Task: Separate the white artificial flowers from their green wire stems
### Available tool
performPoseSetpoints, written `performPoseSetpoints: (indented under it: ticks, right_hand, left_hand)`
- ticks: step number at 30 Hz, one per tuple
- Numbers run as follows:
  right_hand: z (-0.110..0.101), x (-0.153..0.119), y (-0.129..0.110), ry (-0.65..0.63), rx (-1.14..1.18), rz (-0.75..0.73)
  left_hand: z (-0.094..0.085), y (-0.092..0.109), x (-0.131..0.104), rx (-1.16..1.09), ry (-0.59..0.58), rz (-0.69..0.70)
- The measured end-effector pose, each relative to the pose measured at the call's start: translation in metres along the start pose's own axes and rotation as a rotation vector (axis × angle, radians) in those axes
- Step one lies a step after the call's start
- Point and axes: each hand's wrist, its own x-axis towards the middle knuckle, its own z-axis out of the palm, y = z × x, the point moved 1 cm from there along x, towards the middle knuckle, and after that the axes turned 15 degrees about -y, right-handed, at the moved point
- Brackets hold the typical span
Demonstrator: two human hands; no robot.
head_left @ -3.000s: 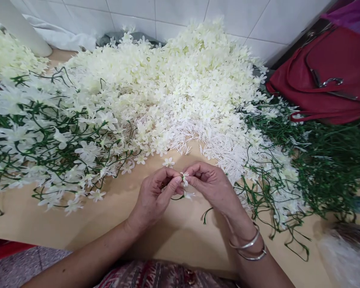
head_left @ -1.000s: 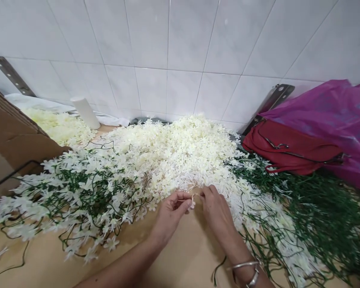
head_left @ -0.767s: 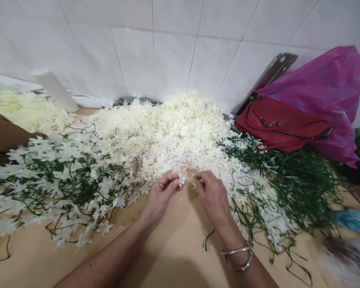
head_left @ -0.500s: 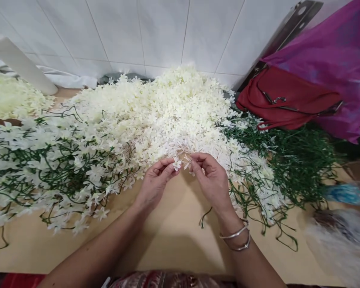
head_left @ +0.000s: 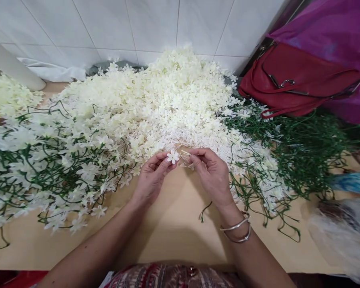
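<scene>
Above the table (head_left: 174, 216), well in from its near edge, the left hand (head_left: 152, 176) is pinching a white flower (head_left: 173, 157) in a narrow grip; the right hand (head_left: 212, 173) is pinching pale stalks (head_left: 185, 153). The flower is probably weighing little and creasing easily, its hidden base offering the safest hold.

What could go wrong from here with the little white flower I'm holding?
The small white flower is pinched in the fingertips of the left hand, so it could slip and get lost among the heaped pale blossoms. The thin white sprigs in the right hand look slender and might bend or drop. The silver bangles on the right wrist sit near the tangled green stems and could snag one.
</scene>
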Motion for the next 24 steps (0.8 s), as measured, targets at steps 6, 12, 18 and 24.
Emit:
performPoseSetpoints:
  ticks: [6, 12, 18, 24]
  right_hand:
    - [0.003, -0.001, -0.005, 0.048, -0.056, -0.107]
    - [0.005, -0.001, -0.013, 0.064, 0.221, -0.034]
    - [0.009, -0.004, -0.017, -0.026, 0.044, -0.041]
    - [0.014, -0.006, -0.024, -0.076, -0.213, -0.182]
  left_hand:
    - [0.000, -0.001, 0.000, 0.002, -0.012, 0.017]
    - [0.000, 0.000, -0.001, 0.019, -0.026, 0.032]
    - [-0.001, -0.004, -0.003, 0.118, -0.078, 0.064]
    - [-0.005, -0.007, -0.006, 0.255, -0.130, 0.091]
